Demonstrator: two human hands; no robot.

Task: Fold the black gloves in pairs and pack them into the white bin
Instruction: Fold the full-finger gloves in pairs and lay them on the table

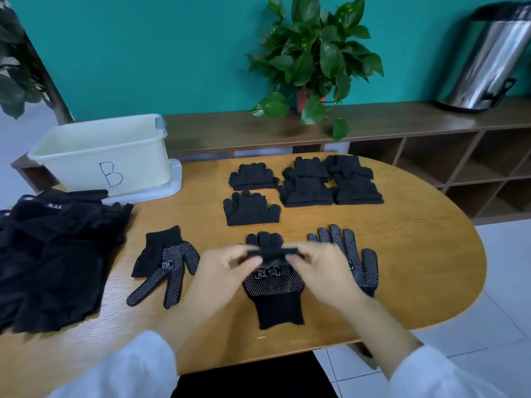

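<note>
Hands first: we pinch the dotted glove (273,282) at mid-table, left hand (230,262) and right hand (319,268) gripping its folded edge, and should crease it squarely before the folded pairs (304,182) go into the white bin (100,156) beyond

A rounded wooden table (402,254) fills the middle of the room, and just behind its far edge runs a long, low wooden shelf unit (431,145) with open cubbies, set against a teal wall (143,53). On that shelf, beyond the table's far side, stands a leafy green plant in a red pot (313,61), and further along to the right a shiny steel urn with a black lid (488,61). White floor tiles (502,297) show past the table's right end.
</note>
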